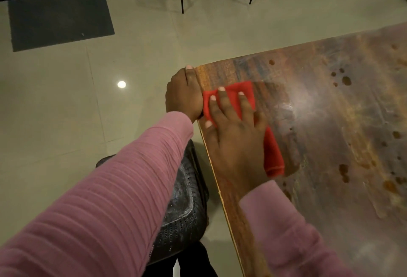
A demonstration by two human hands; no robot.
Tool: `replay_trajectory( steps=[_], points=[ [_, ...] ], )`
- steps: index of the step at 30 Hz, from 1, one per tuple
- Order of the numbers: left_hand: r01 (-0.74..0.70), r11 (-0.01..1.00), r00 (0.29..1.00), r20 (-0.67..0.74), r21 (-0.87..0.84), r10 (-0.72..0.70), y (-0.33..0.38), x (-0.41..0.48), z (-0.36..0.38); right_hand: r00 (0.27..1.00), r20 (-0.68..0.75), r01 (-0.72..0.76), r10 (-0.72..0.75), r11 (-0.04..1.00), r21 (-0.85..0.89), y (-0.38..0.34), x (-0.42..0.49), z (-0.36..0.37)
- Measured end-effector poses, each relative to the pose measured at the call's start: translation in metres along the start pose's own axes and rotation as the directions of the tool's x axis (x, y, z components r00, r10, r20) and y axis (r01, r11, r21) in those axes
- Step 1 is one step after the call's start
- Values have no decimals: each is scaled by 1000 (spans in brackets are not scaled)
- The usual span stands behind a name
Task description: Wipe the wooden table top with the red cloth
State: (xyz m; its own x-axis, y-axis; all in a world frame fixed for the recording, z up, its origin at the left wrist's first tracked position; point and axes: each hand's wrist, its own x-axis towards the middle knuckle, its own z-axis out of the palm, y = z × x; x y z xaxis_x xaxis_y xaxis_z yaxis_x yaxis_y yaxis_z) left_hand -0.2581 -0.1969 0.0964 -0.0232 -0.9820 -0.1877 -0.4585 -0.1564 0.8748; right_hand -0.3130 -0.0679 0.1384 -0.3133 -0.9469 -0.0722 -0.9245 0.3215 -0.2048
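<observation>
Red cloth (233,96), folded into a long strip, lies flat on the wooden table top (330,122) near its left corner, one end just beside the table's edge. Dark spots and streaks mark the wood to the right. Right hand (235,140) presses palm-down on the cloth, fingers spread and straight, not gripping. Left hand (184,94) curls around the table edge beside the cloth, thumb on top. Both arms wear pink sleeves (110,199).
</observation>
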Motion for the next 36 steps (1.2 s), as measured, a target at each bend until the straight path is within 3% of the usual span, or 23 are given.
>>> replay_trajectory(
  steps=[3,9,14,17,23,26,31,33,36],
  points=[
    [60,994,994,94,-92,-51,1,12,-6,999,16,51,-51,999,13,7,-1,-3],
    [51,995,972,234,-84,-30,2,20,-17,984,-21,-175,175,984,18,34,55,-18],
    [256,907,929,343,-333,-136,4,21,-22,998,-27,49,-48,999,9,-14,43,-2],
    [390,864,847,492,-319,-202,1,27,-31,996,-17,89,-89,996,3,-7,45,-4],
    [402,858,815,552,-320,-176,-6,29,-31,976,-77,-203,202,979,-2,17,91,-15],
    [470,808,785,587,-356,-198,-5,28,-32,994,-73,-81,79,997,-14,-11,84,-9],
    [676,625,659,700,-391,-275,-24,24,-39,981,-34,186,-190,979,-84,-23,68,-2],
    [702,598,633,723,-387,-275,-33,24,-41,988,-67,133,-140,986,-99,-3,78,-7],
    [679,642,643,711,-357,-285,-37,22,-40,992,-99,-85,78,995,-60,16,93,-13]
  ],
)
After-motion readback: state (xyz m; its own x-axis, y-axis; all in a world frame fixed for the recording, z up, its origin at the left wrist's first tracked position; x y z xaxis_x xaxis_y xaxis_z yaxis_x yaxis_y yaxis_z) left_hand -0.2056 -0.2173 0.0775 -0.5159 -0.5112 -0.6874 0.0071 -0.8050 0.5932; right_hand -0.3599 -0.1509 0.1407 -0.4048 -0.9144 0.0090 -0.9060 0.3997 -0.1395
